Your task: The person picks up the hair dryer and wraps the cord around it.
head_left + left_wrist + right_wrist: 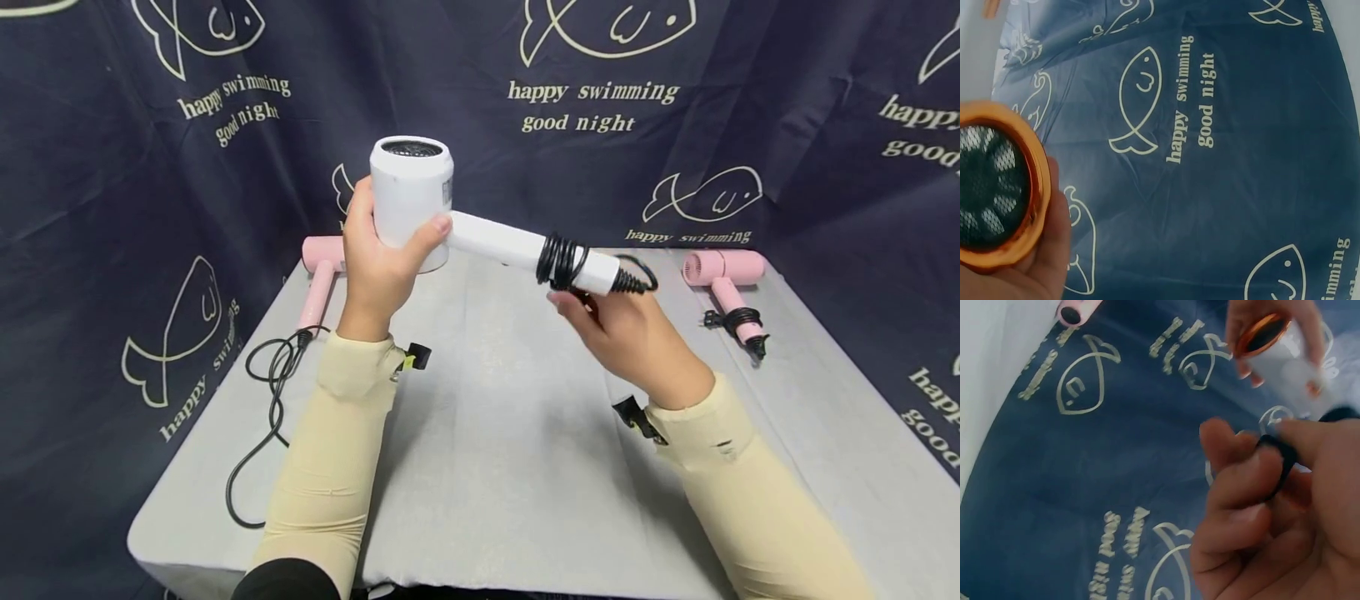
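A white hair dryer (408, 192) is held up above the table, its barrel upright and its handle slanting down to the right. My left hand (382, 258) grips the barrel, thumb near the handle joint. In the left wrist view a copper-coloured rim (1040, 169) rings the barrel's dark grille (991, 187). Black cord (558, 260) is wound round the handle near its end. Beneath that end is my right hand (637, 333); the right wrist view shows its curled fingers (1235, 531) pinching a black piece (1282, 459) of the cord or its plug, which cannot be told apart.
On the grey-covered table (510, 467), a pink hair dryer (318, 292) lies at the left with its black cord (273, 408) loose. Another pink hair dryer (723, 271) lies at the right, cord wrapped round its handle. Dark printed curtains (480, 75) hang around the table.
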### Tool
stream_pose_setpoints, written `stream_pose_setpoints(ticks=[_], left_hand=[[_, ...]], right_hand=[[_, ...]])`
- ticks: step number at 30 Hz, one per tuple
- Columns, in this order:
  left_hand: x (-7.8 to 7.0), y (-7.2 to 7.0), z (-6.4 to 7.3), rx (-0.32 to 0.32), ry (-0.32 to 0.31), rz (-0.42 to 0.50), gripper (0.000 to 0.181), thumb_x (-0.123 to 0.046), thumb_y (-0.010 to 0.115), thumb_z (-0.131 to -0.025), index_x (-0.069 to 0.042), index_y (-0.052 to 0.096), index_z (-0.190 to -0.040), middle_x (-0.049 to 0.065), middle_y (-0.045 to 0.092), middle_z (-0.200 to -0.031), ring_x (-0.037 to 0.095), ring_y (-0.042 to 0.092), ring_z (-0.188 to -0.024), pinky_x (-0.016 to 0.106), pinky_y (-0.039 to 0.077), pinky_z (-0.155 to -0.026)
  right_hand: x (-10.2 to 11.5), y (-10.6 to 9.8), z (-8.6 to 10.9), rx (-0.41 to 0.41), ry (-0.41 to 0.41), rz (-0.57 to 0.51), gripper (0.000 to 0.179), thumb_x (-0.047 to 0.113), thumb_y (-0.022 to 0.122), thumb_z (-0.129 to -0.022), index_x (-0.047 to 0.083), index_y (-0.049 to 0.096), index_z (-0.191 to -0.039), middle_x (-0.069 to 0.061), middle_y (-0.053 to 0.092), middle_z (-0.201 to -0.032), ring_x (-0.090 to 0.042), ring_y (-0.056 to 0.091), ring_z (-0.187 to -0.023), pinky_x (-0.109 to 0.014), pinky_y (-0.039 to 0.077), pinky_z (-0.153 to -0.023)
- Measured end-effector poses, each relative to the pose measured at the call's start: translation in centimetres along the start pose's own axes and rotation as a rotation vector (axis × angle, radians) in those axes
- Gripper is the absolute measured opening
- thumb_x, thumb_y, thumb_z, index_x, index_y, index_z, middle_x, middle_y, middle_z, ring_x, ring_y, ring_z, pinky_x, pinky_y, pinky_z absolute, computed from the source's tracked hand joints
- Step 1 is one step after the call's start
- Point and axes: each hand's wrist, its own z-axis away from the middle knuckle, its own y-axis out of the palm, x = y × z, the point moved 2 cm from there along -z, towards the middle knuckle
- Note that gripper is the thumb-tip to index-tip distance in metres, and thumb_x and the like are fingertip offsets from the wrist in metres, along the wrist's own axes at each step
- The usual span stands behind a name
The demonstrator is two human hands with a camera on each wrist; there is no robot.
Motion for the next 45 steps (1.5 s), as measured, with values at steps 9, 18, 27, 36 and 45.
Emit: stream_pose_setpoints(ticks=[9,18,27,36,45], left_hand=[[1.0,0.6,0.5,-0.04,-0.095,-0.161,0.078,-0.036,0.09,-0.074,-0.013,0.055,-0.14,0.005,0.068,-0.119,0.016,0.063,-0.102,0.033,0.052,-0.088],[0.5,1.8,1.3,-0.045,-0.066,-0.328,0.081,-0.055,0.085,-0.076,-0.016,0.05,-0.139,0.004,0.069,-0.107,0.014,0.064,-0.092,0.035,0.053,-0.08],[0.2,1.2,1.2,-0.022,-0.102,-0.479,0.086,-0.062,0.081,-0.076,-0.012,0.047,-0.137,0.005,0.068,-0.104,0.017,0.064,-0.09,0.034,0.052,-0.078],[0.4,0.9,0.9,0.208,-0.229,-0.705,0.085,-0.062,0.082,-0.075,-0.012,0.047,-0.134,0.004,0.063,-0.104,0.021,0.061,-0.087,0.04,0.05,-0.073],[1.4,1.0,1.1,0.363,-0.236,-0.78,0.083,-0.06,0.083,-0.073,-0.015,0.051,-0.135,0.001,0.065,-0.099,0.021,0.061,-0.084,0.042,0.049,-0.068]], right_hand=[[2.4,-0.6,0.6,0.003,0.026,0.192,0.028,0.027,0.063,-0.097,0.008,0.071,-0.117,-0.003,0.063,-0.079,-0.019,0.052,-0.062,-0.04,0.047,-0.058],[2.2,-1.5,0.7,-0.314,0.118,0.313,0.02,0.021,0.069,-0.085,0.015,0.078,-0.101,0.0,0.068,-0.068,-0.016,0.042,-0.048,-0.035,0.028,-0.045],[0.9,-0.2,0.0,-0.348,-0.094,0.303,0.019,0.011,0.072,-0.085,0.007,0.074,-0.104,-0.007,0.075,-0.085,-0.027,0.055,-0.07,-0.036,0.041,-0.058],[-1.2,1.3,-0.1,-0.205,-0.301,0.217,0.022,0.015,0.089,-0.079,0.007,0.074,-0.092,-0.018,0.066,-0.118,-0.042,0.057,-0.104,-0.051,0.048,-0.091],[-2.4,3.7,0.4,0.094,-0.24,0.041,0.051,0.023,0.087,-0.084,0.003,0.059,-0.123,-0.009,0.064,-0.137,-0.013,0.065,-0.087,-0.032,0.057,-0.076]])
